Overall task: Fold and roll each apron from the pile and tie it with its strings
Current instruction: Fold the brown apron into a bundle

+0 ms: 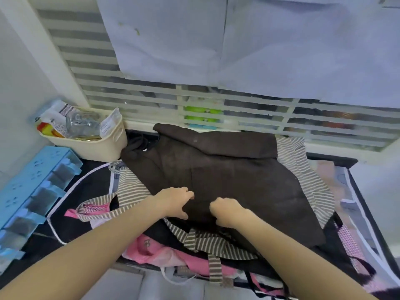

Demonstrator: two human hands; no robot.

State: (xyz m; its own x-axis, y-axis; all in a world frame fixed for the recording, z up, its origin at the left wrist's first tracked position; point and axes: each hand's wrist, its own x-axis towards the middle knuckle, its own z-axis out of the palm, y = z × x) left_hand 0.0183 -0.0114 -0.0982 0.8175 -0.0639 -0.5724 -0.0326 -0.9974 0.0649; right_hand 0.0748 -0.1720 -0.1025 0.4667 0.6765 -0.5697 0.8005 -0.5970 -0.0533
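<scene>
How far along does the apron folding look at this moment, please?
Early. No rolled, tied apron is in view. The dark brown apron lies on top, its far edge folded over; the left hand and right hand grip its near edge. The striped apron and pink apron underneath remain.

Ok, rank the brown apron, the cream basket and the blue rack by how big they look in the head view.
1. brown apron, clearly largest
2. blue rack
3. cream basket
The rack is cut off by the frame and nearer, so true sizes stay unsure.
</scene>
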